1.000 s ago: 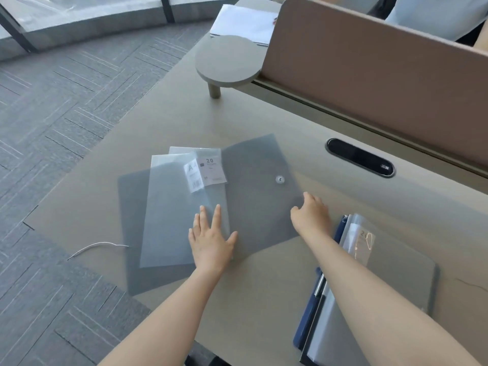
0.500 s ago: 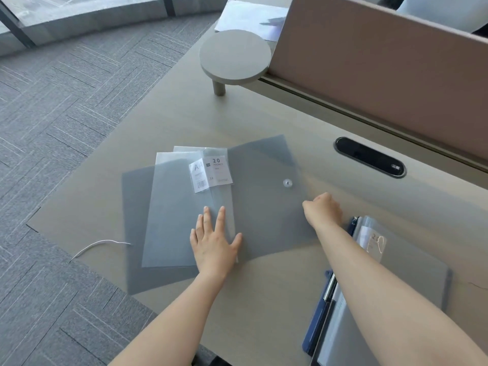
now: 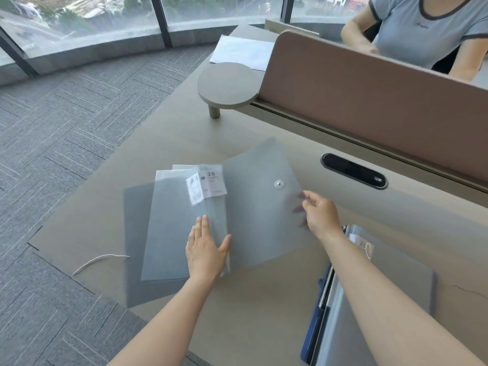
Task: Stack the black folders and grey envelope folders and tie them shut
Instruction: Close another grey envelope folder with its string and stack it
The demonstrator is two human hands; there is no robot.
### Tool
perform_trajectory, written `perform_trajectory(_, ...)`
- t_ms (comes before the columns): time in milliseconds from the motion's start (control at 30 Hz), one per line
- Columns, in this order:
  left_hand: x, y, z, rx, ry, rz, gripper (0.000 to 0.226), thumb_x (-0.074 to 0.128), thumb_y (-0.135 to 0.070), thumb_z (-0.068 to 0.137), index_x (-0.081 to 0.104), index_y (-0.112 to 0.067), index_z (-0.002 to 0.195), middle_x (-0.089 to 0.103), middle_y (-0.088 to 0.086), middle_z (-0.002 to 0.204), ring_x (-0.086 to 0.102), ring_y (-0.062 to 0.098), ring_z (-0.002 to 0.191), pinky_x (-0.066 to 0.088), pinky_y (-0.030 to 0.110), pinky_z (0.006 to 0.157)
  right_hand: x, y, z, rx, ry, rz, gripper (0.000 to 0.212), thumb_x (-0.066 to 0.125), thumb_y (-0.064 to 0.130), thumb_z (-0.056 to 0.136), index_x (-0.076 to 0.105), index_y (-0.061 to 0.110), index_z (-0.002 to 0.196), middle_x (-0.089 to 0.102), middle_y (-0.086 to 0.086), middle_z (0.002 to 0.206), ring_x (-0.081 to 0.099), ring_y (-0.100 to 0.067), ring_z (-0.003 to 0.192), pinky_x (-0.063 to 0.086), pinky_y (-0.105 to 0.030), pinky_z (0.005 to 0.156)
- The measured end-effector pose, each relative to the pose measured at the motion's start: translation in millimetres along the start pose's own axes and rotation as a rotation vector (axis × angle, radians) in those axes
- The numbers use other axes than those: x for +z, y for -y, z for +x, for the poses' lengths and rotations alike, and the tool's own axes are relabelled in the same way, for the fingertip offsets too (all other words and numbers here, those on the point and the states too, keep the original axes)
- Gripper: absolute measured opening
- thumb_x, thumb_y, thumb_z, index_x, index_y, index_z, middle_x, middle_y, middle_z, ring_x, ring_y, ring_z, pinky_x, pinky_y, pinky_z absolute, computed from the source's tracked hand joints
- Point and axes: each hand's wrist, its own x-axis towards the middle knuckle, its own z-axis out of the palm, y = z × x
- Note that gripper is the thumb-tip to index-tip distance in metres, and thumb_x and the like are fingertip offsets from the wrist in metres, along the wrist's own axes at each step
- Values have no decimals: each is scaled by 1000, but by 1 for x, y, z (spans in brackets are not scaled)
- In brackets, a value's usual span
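Observation:
A translucent grey envelope folder (image 3: 258,207) with a snap button (image 3: 278,184) has its right edge raised off the desk. My right hand (image 3: 320,213) pinches that edge, its fingertips showing through the plastic. To its left lie pale grey folders (image 3: 171,228) with white labels (image 3: 207,184), overlapping a darker sheet (image 3: 137,233) beneath. My left hand (image 3: 206,249) rests flat on them, fingers spread. A white string (image 3: 100,260) lies at the desk's left corner.
A second stack of folders (image 3: 396,286) with a dark blue one (image 3: 315,320) sits at the right, under my right forearm. A round raised shelf (image 3: 228,87), a brown divider panel (image 3: 369,101), a black cable slot (image 3: 353,170) and white paper (image 3: 241,52) lie beyond. A person sits behind the divider.
My right hand has gripped the right edge of the envelope folder and lifted it off the desk. My left hand stays flat on the pale folders. The camera has tilted up.

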Motion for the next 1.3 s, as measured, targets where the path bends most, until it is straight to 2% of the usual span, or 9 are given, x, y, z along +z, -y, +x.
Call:
perform_trajectory(133,-16,-2,-1,-53,-41,-130,80,51,-50,95,17,-12,157,15,6,166,12,25,152,16,42,122,-4,23,-18,-86,-5,167,32,41,7,97,67,22,106,71,2,75,50,-13,37,39,-19,40)
perform_trajectory(367,-40,-4,-5,-70,-100,-419,70,47,-45,99,25,-7,154,21,11,164,14,23,152,11,41,124,-10,73,-60,-259,111,397,34,42,1,98,66,25,96,71,7,64,49,-9,34,34,-18,37)
perform_trajectory(533,-63,-15,-17,-93,-68,-808,73,46,-55,95,29,-15,154,30,-3,160,27,15,148,20,39,122,-13,104,-87,-371,244,527,34,42,0,99,68,23,98,72,3,68,51,-13,39,38,-21,43)
perform_trajectory(633,-77,-22,-21,-76,-49,-943,60,44,-47,100,37,-15,151,39,-3,155,35,14,144,23,36,120,-14,120,-100,-392,339,614,35,44,3,99,70,26,96,71,1,71,51,-14,44,40,-27,53)
perform_trajectory(733,-92,-25,-24,-110,96,-1120,64,52,-64,88,56,-25,138,58,-2,141,54,18,130,40,46,112,-17,134,-112,-407,424,715,34,45,3,99,71,24,97,70,0,69,50,-15,46,45,-22,51)
perform_trajectory(800,-102,-30,-28,-94,197,-1202,55,43,-60,95,65,-22,128,71,4,121,69,21,107,57,37,86,-19,140,-118,-407,453,770,33,46,4,99,72,25,96,69,1,68,50,-14,46,45,-21,50)
perform_trajectory(900,-114,-38,-33,-13,333,-1336,52,30,-46,103,71,-17,112,77,6,95,73,20,80,58,28,62,-20,144,-123,-385,467,884,36,47,4,98,75,26,91,68,2,66,51,-10,48,46,-19,48)
perform_trajectory(1100,-124,-50,-39,45,472,-1545,50,45,-47,89,66,-12,117,76,10,98,74,26,84,61,35,69,-26,141,-123,-339,414,966,31,45,2,99,70,22,98,68,2,65,53,-7,48,48,-19,48)
perform_trajectory(1300,-116,-49,-39,-10,523,-1571,40,53,-41,88,67,-14,115,78,7,96,75,24,81,61,34,63,-29,114,-109,-228,230,836,31,43,4,99,68,23,99,69,5,66,52,-6,43,46,-20,51)
